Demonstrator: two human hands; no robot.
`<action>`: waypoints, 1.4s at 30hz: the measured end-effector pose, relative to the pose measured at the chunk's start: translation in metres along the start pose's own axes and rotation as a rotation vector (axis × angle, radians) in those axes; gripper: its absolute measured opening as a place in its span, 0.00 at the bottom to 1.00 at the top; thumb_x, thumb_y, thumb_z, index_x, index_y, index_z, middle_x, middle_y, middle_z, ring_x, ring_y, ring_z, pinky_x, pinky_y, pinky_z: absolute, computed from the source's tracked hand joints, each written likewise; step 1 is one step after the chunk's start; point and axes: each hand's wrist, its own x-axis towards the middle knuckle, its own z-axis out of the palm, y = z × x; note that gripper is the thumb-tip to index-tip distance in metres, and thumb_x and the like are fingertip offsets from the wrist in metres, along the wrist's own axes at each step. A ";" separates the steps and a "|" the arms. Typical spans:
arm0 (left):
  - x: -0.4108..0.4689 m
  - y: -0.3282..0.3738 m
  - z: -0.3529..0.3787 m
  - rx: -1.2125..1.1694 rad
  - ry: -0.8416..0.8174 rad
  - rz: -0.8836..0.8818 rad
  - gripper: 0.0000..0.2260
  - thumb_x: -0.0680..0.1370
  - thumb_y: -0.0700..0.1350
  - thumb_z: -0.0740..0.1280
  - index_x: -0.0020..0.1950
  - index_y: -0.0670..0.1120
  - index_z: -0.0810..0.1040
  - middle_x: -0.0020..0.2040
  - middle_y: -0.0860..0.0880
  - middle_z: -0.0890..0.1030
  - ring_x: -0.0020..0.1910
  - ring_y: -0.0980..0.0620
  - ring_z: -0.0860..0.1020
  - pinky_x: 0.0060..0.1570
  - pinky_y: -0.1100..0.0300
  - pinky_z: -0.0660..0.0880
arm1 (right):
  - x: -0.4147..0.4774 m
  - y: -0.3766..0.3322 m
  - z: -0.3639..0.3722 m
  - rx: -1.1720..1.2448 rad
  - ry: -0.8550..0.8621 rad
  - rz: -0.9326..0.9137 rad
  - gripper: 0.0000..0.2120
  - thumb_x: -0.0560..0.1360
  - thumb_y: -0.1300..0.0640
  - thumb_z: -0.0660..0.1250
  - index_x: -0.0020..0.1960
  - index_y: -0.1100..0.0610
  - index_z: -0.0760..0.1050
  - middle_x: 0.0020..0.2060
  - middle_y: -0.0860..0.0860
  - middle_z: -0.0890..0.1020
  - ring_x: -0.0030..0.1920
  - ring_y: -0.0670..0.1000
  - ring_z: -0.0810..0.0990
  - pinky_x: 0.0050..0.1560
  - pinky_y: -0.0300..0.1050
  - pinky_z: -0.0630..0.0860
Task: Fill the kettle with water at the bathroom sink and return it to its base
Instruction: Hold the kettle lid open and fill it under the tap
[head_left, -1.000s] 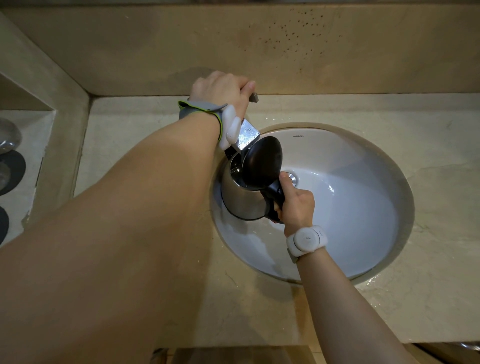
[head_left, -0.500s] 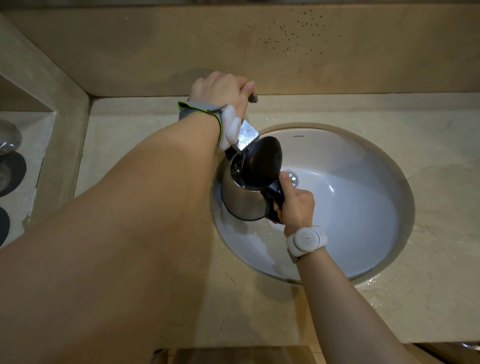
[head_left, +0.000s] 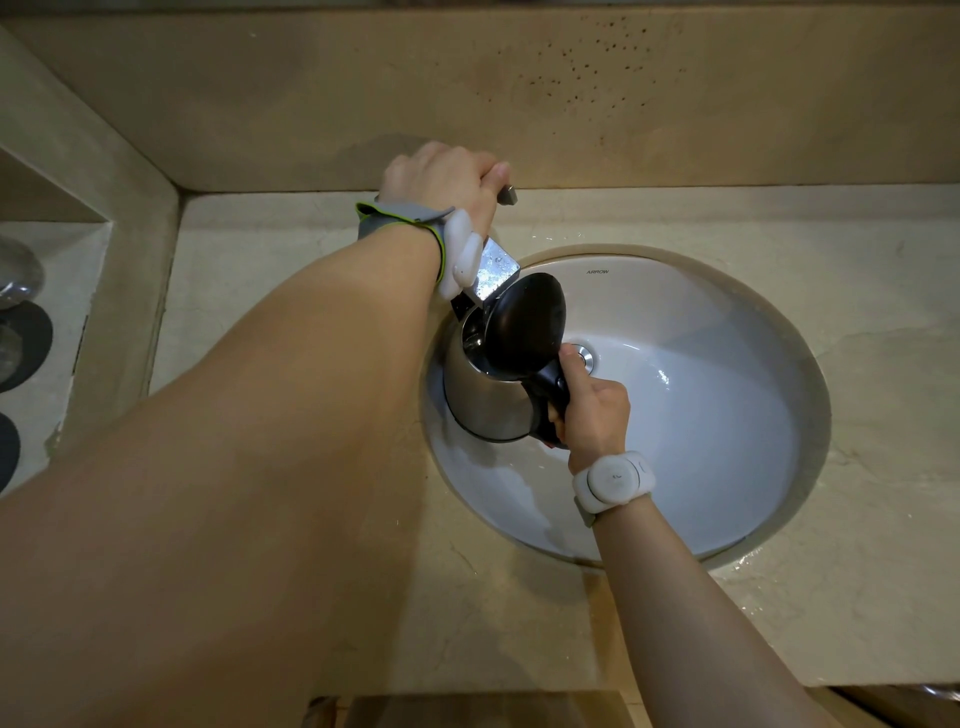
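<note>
The left arm was stretched forward over the table (head_left: 291, 249), and the left grip (head_left: 447, 179) was curled over the tap lever (head_left: 506, 196) by the back wall. The right grip (head_left: 595, 415) was closed round the black handle (head_left: 553, 389) of the steel kettle (head_left: 483, 400), thumb laid along its top. The kettle was held inside the white sink basin (head_left: 727, 415), at its left side, with the black lid (head_left: 524, 327) raised and the mouth set beneath the tap spout (head_left: 496, 270).

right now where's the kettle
In the head view the kettle is held over the left side of the sink, just under the tap spout; the right hand grips its handle, the left hand holds the tap lever.
</note>
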 end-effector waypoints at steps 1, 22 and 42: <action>0.000 0.000 0.000 0.002 0.000 -0.002 0.19 0.83 0.54 0.51 0.54 0.54 0.82 0.50 0.46 0.80 0.54 0.43 0.74 0.45 0.54 0.65 | 0.000 0.000 0.000 0.001 -0.003 0.000 0.33 0.66 0.31 0.67 0.24 0.61 0.69 0.23 0.59 0.70 0.27 0.56 0.70 0.31 0.49 0.73; 0.000 0.001 0.000 -0.020 -0.003 -0.030 0.18 0.82 0.54 0.52 0.54 0.54 0.82 0.49 0.46 0.80 0.49 0.45 0.72 0.44 0.55 0.64 | -0.004 -0.005 -0.002 -0.005 -0.003 0.021 0.34 0.76 0.40 0.68 0.15 0.54 0.68 0.16 0.51 0.70 0.26 0.56 0.71 0.34 0.47 0.73; 0.005 -0.004 0.008 -0.004 0.018 0.004 0.20 0.83 0.56 0.51 0.49 0.53 0.82 0.49 0.49 0.82 0.53 0.45 0.75 0.46 0.54 0.62 | -0.007 -0.012 -0.010 -0.048 0.024 -0.002 0.32 0.77 0.43 0.68 0.17 0.54 0.68 0.18 0.52 0.70 0.26 0.54 0.70 0.29 0.41 0.71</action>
